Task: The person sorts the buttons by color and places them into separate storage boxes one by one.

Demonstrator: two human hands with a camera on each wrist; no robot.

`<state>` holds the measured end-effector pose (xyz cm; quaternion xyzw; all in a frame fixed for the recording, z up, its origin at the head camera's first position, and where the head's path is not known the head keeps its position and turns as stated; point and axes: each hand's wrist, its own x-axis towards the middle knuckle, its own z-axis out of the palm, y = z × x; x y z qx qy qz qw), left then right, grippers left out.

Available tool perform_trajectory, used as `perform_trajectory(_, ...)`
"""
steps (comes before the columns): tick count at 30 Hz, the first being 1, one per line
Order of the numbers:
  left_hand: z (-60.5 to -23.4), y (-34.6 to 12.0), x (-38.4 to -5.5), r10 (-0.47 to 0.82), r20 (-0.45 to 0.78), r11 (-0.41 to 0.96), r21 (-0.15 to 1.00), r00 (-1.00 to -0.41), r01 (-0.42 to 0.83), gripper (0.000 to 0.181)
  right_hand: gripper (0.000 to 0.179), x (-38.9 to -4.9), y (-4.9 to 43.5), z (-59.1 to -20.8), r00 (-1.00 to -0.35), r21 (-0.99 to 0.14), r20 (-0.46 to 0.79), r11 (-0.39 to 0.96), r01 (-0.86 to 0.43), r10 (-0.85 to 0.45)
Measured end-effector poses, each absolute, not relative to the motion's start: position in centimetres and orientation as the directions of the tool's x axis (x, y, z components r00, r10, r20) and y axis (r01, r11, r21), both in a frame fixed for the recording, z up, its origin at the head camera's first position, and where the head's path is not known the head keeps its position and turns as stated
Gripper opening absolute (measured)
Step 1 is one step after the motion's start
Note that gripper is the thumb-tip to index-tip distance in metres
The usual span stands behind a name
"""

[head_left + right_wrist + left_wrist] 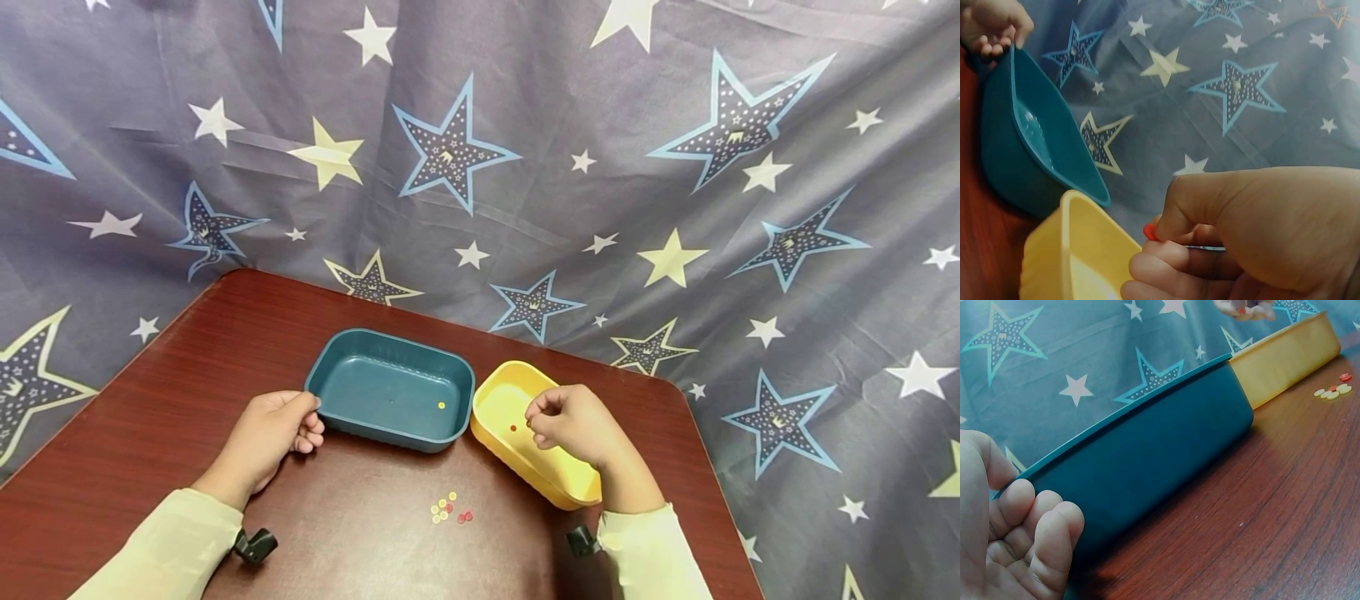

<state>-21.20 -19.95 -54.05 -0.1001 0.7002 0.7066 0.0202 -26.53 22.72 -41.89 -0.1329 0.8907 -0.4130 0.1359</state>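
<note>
Right hand [576, 423]: pinches a red disc [1150, 232] above the yellow tray [497, 402]; plainest in the right wrist view.
Left hand [276, 429]: pinches the rim of the teal tray [386, 383]; left wrist view shows fingers curled outside.
Tray floors: head view alone shows one yellow disc [441, 405] in teal, another red disc [513, 427] in yellow.
Loose discs [443, 516]: on the table [337, 533], outside right wrist view.

"How's the light?"
"Bright in the head view, with pale glare on the near part of the counter [337, 537]. Both wrist views look dimmer and bluish."
"Shadows?"
"A dark one along the foot of the teal tub [1147, 444], in the left wrist view."
"Sharpness?"
"The right wrist view is soft; the head view stretches the curtain [540, 75] toward its edges."
</note>
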Motion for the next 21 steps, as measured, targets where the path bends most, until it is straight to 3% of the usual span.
perform_trajectory(13, -54.0, -20.0, -21.2, -0.107, -0.166, -0.022, 0.986, -0.980, -0.165, 0.023, 0.008, -30.3, 23.4, -42.9, -0.900, -0.777, -0.264, 0.630, -0.015, -0.347)
perform_trajectory(21, -53.8, -19.9, -21.2, -0.109, -0.177, -0.029, 0.984, -0.978, -0.175, 0.023, 0.008, -31.5, 23.3, -43.5, -0.865, -0.720, -0.376, 0.693, 0.047, -0.333)
